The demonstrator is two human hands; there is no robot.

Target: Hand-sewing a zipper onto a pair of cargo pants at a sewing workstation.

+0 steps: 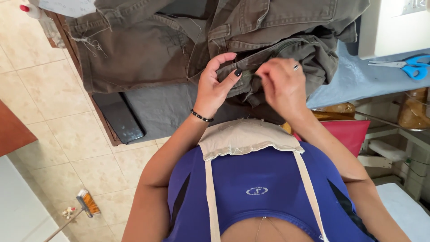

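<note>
While the olive-brown trousers (pixel 179 49) lie bunched on the worktop (pixel 358 78) at twelve o'clock, a fold is pinched by the left hand (pixel 215 87); the right hand (pixel 282 85), grip closed on fabric, is best kept close beside it so the seam stays taut.

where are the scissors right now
In the head view the blue-handled scissors lie at the far right on the blue cloth-covered surface, just below the white machine and to the right of the olive garment that both hands work on.
</note>
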